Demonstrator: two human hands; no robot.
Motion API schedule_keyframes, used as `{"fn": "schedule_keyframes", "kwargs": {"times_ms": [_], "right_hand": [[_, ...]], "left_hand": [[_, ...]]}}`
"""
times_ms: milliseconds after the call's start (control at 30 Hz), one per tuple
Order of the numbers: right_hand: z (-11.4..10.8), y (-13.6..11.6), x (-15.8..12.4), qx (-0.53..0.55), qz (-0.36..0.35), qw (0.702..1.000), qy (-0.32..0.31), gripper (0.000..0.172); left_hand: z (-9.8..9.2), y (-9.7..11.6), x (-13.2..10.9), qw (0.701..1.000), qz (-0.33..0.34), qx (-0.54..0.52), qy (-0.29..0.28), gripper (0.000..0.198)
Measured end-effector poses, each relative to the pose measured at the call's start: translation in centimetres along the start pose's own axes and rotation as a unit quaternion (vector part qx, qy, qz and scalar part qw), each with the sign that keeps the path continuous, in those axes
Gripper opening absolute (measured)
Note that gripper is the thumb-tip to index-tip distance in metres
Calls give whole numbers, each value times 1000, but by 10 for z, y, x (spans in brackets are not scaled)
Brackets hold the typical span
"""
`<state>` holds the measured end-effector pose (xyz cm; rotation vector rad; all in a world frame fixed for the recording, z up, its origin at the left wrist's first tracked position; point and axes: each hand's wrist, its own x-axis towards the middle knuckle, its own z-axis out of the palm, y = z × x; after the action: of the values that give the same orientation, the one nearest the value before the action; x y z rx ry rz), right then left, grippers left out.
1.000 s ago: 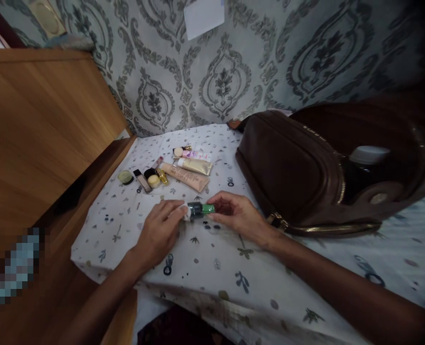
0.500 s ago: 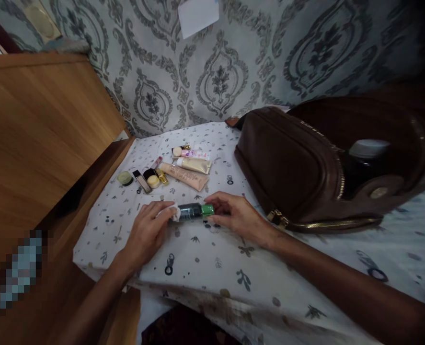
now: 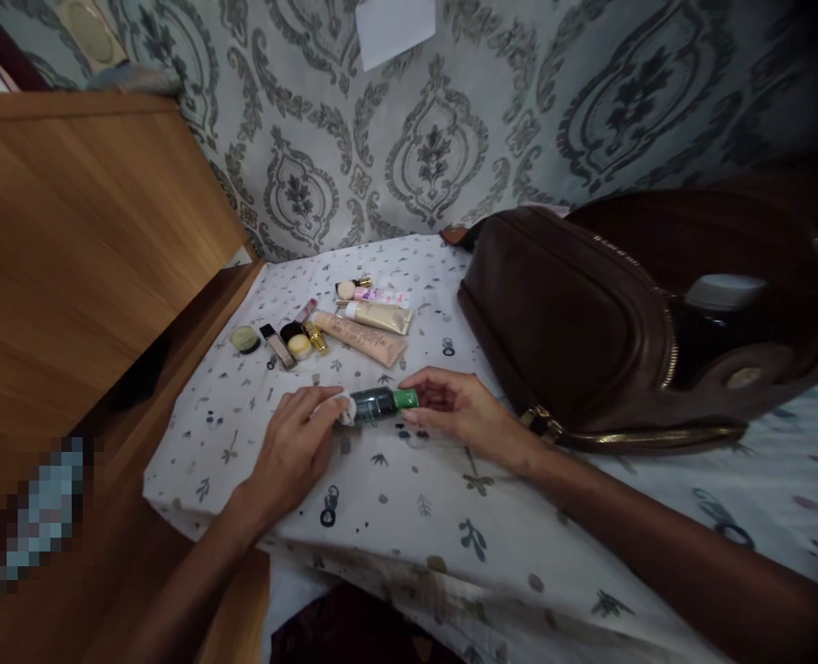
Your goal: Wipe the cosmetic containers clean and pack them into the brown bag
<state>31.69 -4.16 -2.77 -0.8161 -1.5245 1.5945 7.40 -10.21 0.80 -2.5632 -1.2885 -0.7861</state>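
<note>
A dark green tube (image 3: 377, 404) with a bright green end and a white cap lies on its side on the patterned white cloth (image 3: 409, 489). My left hand (image 3: 294, 447) pinches the white cap end. My right hand (image 3: 460, 410) grips the bright green end with its fingertips. The tube stretches between both hands, just above the cloth.
A row of cosmetics (image 3: 339, 323) lies behind the hands: beige tubes, a pink tube, small round pots and a lipstick. An open brown leather bag (image 3: 588, 323) with a white-lidded jar (image 3: 723, 295) inside fills the right. A wooden cabinet (image 3: 83, 249) stands at the left, against the wallpapered wall.
The tube and both hands have stayed almost in place. My left fingers shifted a little along the white cap end.
</note>
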Motion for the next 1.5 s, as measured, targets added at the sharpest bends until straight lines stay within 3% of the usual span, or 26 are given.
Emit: {"fn": "schedule_keyframes", "kwargs": {"times_ms": [200, 333, 467, 667, 833, 1000, 1300, 1400, 1500], "right_hand": [[2, 2, 1, -12, -17, 1000, 2, 30], [4, 4, 0, 5, -12, 1000, 5, 31], [4, 3, 0, 8, 10, 1000, -1, 29], [2, 0, 0, 24, 21, 999, -18, 30], [0, -1, 2, -2, 25, 1000, -9, 30], [-1, 0, 1, 0, 1, 1000, 0, 33], [0, -1, -3, -26, -53, 998, -12, 33], [0, 0, -4, -9, -40, 999, -28, 34], [0, 3, -5, -13, -16, 999, -42, 36]], "left_hand": [[13, 35, 35, 998, 67, -2, -17, 30], [13, 39, 41, 995, 95, 10, -31, 28], [1, 22, 20, 995, 86, 8, -39, 32], [-17, -10, -25, 1000, 13, -21, -18, 37], [-18, -15, -37, 999, -20, -50, -1, 38], [-11, -3, -23, 999, -12, -35, -3, 35], [7, 36, 31, 996, 75, -39, -20, 32], [7, 36, 30, 995, 84, -31, -41, 29], [-2, 26, 13, 994, 85, -27, -61, 34]]}}
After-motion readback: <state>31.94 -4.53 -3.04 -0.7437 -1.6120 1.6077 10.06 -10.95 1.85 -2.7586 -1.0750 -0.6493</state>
